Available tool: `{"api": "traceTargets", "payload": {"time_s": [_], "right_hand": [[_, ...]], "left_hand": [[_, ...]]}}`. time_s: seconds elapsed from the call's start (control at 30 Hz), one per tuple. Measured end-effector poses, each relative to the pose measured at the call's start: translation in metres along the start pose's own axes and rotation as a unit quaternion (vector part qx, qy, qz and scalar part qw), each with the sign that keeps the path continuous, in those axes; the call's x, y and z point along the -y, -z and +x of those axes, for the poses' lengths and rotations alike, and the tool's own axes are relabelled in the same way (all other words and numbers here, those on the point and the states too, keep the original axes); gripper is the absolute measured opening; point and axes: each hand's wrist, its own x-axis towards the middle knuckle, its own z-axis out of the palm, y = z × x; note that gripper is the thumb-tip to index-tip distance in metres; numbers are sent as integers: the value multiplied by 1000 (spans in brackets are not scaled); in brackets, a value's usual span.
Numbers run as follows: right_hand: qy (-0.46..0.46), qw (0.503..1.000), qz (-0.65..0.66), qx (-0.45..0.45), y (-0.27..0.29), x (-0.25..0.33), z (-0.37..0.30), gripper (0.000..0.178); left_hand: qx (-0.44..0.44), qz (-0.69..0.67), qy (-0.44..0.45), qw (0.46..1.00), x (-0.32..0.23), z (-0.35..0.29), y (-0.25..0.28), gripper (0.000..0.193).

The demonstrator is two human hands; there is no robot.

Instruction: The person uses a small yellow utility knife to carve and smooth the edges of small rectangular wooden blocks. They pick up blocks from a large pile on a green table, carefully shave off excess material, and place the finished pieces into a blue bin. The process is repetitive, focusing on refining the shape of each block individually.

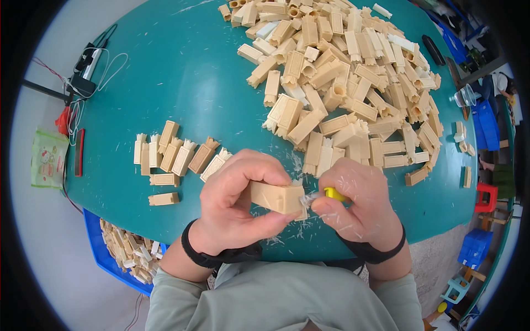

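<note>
My left hand (234, 198) is closed round a beige rectangular plastic piece (275, 197), thumb below and fingers above. Its ragged end points toward my right hand (359, 201). In that hand I grip a yellow-handled knife (335, 193), its blade against or very close to the piece's end; exact contact is hard to make out. Pale shavings cling to my right fingers and thumb. More shavings (274, 241) lie on the table below. Beyond my left hand stands a loose group of similar pieces (183, 158), mostly beige, one browner.
A large heap of beige and white pieces (345, 83) covers the far right of the green table (182, 71). A blue bin (98, 243) of pieces stands at the lower left. Cables and a power strip (88, 69) lie at the left edge. A clear cup (466, 96) is at the right.
</note>
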Motion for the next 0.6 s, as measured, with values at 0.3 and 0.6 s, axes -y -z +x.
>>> {"api": "traceTargets", "payload": {"time_s": [0.3,0.6], "right_hand": [[4,999,-12,-30,-1,-3,2,23],[-171,971,155,-65,2,-9,0,24]], "left_hand": [[-19,-34,36,999,-1,-1,-5,31],[60,31,-7,998,3,3,-4,36]]}}
